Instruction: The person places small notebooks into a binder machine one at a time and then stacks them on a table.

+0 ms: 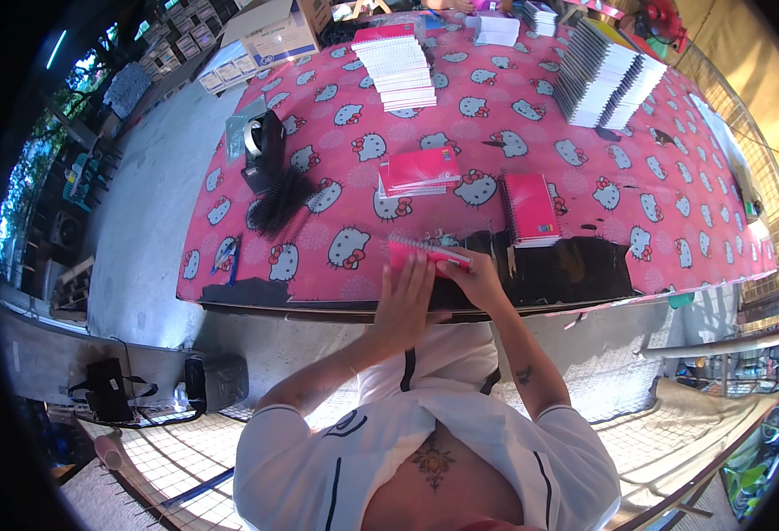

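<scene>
The right hand (476, 278) grasps 1 pink spiral notebook (404, 252); the left hand (407, 299) lies on it, grip state indeterminable.

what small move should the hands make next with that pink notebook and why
Perhaps steady the pink notebook with the right hand and check its binding edge with the left hand: both hands are on it, and the coil-bound pink notebooks to the right offer a comparison.

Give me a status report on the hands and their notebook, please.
Left hand, right hand both on pink notebook. Black coils off left. Nothing visibly blocking.
</scene>
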`<state>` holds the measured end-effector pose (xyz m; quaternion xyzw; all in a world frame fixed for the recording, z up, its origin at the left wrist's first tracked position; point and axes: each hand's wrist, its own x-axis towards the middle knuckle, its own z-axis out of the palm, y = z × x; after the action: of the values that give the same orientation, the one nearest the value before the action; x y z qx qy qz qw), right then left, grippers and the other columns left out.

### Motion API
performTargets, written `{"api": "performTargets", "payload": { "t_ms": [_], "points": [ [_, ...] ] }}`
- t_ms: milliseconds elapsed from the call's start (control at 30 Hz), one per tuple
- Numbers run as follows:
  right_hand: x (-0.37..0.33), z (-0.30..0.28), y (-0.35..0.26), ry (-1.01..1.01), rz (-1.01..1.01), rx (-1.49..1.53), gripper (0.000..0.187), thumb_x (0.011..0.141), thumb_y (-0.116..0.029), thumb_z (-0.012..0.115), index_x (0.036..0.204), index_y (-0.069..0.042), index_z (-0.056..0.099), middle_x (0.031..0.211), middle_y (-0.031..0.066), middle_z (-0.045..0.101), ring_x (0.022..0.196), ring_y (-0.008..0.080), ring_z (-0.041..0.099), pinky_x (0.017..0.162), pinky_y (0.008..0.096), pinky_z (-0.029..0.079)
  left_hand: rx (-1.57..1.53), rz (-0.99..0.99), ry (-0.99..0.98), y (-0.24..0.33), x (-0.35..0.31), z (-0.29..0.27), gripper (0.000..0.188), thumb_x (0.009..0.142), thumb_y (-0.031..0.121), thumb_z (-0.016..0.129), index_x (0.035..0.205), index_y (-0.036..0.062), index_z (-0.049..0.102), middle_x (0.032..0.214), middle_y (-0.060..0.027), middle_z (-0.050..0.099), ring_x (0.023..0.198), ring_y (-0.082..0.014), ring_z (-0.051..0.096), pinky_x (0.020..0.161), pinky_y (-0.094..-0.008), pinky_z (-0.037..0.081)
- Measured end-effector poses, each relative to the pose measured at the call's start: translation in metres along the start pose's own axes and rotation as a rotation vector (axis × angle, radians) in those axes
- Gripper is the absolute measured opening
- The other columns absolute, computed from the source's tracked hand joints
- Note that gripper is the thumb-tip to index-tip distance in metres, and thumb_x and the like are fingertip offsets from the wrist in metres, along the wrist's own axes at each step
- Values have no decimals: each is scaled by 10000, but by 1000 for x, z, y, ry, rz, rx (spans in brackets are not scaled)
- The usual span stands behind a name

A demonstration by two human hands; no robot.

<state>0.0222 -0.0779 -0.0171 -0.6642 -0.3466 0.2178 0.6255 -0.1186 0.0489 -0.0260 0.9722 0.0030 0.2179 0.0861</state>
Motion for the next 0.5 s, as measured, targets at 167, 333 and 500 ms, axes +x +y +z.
{"api": "performTargets", "payload": {
  "t_ms": [167, 333, 500],
  "points": [
    [2, -1, 0, -33, -36, -86, 293, 930, -87, 661, 1214, -17, 662, 987, 117, 742, 895, 79, 620, 830, 283, 511, 290, -58, 57, -16, 60, -25, 949, 893, 627, 510, 1481, -86, 295, 1554, -291, 262, 1473, -431, 215, 1106, -715, 90],
    [-2, 0, 6, -12, -49, -101, 288, 924, -83, 666, 1203, -10, 667, 962, 126, 743, 866, 69, 605, 806, 290, 517, 142, 75, -23, -5, 0, 6, 924, 908, 622, 478, 1488, -74, 296, 1548, -283, 284, 1459, -436, 240, 1112, -701, 104],
    [2, 2, 10, -33, -10, -67, 330, 886, -39, 637, 1214, -10, 662, 940, 187, 730, 854, 73, 618, 796, 304, 523, 141, 40, -11, -5, 40, -18, 867, 930, 619, 439, 1476, -47, 341, 1548, -242, 314, 1464, -384, 264, 1115, -679, 141]
  ]
}}
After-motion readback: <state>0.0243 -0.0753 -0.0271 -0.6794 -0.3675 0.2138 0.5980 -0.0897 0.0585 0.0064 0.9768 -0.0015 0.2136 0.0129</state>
